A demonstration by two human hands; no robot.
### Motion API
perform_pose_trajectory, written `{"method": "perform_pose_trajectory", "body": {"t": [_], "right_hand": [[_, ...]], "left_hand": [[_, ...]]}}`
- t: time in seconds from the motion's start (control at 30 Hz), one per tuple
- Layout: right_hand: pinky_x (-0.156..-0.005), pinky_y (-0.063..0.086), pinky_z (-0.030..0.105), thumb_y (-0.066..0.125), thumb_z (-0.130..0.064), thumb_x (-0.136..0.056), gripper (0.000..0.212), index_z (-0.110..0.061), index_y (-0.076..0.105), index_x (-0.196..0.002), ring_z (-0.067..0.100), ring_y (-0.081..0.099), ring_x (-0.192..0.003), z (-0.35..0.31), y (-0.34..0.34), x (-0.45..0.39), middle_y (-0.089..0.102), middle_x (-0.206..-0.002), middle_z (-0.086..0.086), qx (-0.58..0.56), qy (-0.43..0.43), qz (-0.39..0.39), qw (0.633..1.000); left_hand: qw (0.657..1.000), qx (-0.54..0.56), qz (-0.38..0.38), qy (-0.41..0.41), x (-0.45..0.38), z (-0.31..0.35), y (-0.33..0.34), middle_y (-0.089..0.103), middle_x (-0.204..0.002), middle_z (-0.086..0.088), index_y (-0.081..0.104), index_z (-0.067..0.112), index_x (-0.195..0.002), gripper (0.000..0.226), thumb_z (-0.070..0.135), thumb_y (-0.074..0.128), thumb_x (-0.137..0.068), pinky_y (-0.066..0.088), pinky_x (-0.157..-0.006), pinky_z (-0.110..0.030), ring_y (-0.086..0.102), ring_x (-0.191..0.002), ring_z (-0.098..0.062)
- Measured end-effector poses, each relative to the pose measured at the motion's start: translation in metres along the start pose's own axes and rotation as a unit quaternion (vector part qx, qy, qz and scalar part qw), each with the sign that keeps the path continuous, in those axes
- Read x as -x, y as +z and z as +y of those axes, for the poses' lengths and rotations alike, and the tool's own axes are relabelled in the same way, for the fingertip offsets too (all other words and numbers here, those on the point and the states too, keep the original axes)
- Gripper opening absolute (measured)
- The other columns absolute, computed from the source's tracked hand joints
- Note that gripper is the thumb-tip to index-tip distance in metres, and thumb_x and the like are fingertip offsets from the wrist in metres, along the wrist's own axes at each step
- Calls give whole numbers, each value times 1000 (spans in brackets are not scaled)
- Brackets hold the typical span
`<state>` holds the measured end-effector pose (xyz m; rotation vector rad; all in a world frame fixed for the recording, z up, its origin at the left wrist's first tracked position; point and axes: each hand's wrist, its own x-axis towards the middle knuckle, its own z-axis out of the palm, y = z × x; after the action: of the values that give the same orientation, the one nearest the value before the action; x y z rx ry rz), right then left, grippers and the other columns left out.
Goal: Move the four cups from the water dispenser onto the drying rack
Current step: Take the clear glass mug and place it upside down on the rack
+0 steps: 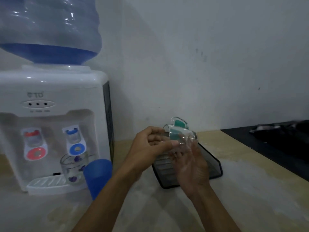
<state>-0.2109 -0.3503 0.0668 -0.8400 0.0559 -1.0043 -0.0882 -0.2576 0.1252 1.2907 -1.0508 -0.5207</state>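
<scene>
A clear glass cup [179,137] lies on its side in the air above the dark mesh drying rack [212,166]. My left hand [147,148] grips it at the rim end and my right hand [190,163] holds it from below. Behind it, a clear cup with a green patch [179,122] stands at the rack's far end. A glass cup with purple flowers [74,169] stands on the drip tray of the white water dispenser [50,114], under the blue tap. A blue plastic cup [98,174] stands upside down beside it.
A large blue water bottle [50,29] sits on top of the dispenser. The beige counter [242,190] runs to a white wall behind. A black surface [275,144] with dark objects lies at the far right.
</scene>
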Motion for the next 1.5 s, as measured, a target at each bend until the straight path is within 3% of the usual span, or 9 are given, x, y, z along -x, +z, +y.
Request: {"method": "perform_pose_trajectory", "body": {"t": [0.13, 0.27, 0.5, 0.6, 0.73, 0.87, 1.0, 1.23, 1.5], "right_hand": [[-117, 41, 47, 65, -49, -93, 62, -12, 63, -143, 33, 60, -134, -4, -12, -5, 64, -144, 20, -19, 13, 107, 994], [-96, 55, 37, 71, -37, -89, 34, -19, 81, -116, 21, 74, -109, -9, -24, -13, 76, -126, 10, -3, 5, 143, 990], [-111, 50, 41, 70, -25, -95, 28, -10, 78, -117, 27, 67, -128, -12, -43, -19, 72, -134, 14, -4, -5, 189, 982], [-111, 51, 38, 77, -26, -86, 49, -10, 70, -131, 23, 69, -122, -12, -44, -21, 71, -134, 13, 22, -35, 229, 972], [-93, 60, 31, 84, -27, -77, 55, -10, 72, -128, 20, 75, -101, -17, -49, -21, 78, -101, 3, 121, -98, 257, 954], [-100, 59, 42, 91, -29, -72, 59, -9, 73, -125, 31, 75, -111, -18, -59, -27, 79, -114, 12, 272, -138, 305, 902], [-89, 63, 34, 94, -22, -72, 60, -12, 71, -126, 20, 77, -105, -17, -70, -46, 79, -113, 4, 391, -133, 297, 861], [-94, 61, 34, 96, -29, -71, 63, -12, 71, -127, 16, 73, -103, -21, -99, -112, 77, -113, 3, 615, -89, 214, 754], [-100, 59, 38, 95, -25, -73, 69, -9, 68, -133, 21, 73, -106, -5, -121, -168, 75, -120, 8, 676, -43, 152, 720]], "left_hand": [[1000, 9, -2, 7, -12, -14, 16, 81, -104, 5, 68, 23, -122, 66, 21, 100, -64, 61, -76, -22, 78, -93, -10], [1000, 4, -18, 22, -23, -32, 28, 79, -113, 3, 64, 24, -127, 72, 13, 99, -65, 61, -86, -26, 76, -102, -10], [994, -92, -53, 38, -31, -64, 28, 67, -133, 17, 53, 38, -135, 87, 54, 95, -60, 50, -103, -24, 61, -124, 5], [993, -78, 76, 46, -27, -85, 22, 67, -129, 17, 58, 33, -131, 70, 68, 78, -74, 49, -100, -22, 61, -120, 4], [956, -41, 291, 10, -20, -119, 20, 69, -114, 7, 62, 22, -119, 31, 46, 62, -99, 56, -89, -32, 66, -106, -10], [956, -38, 288, -51, -25, -140, 12, 68, -111, 3, 60, 20, -117, 23, 36, 63, -101, 49, -73, -20, 66, -105, -17], [956, -100, 263, -80, -29, -147, 9, 69, -114, 2, 60, 20, -117, 29, 37, 69, -95, 55, -88, -37, 65, -106, -18], [953, -98, 279, -68, -31, -145, 9, 67, -105, 4, 61, 18, -110, 23, 38, 64, -98, 52, -83, -36, 63, -99, -17], [951, -91, 284, -87, -35, -145, 11, 67, -109, 6, 63, 19, -116, 28, 42, 61, -100, 46, -79, -27, 61, -101, -12]]}}
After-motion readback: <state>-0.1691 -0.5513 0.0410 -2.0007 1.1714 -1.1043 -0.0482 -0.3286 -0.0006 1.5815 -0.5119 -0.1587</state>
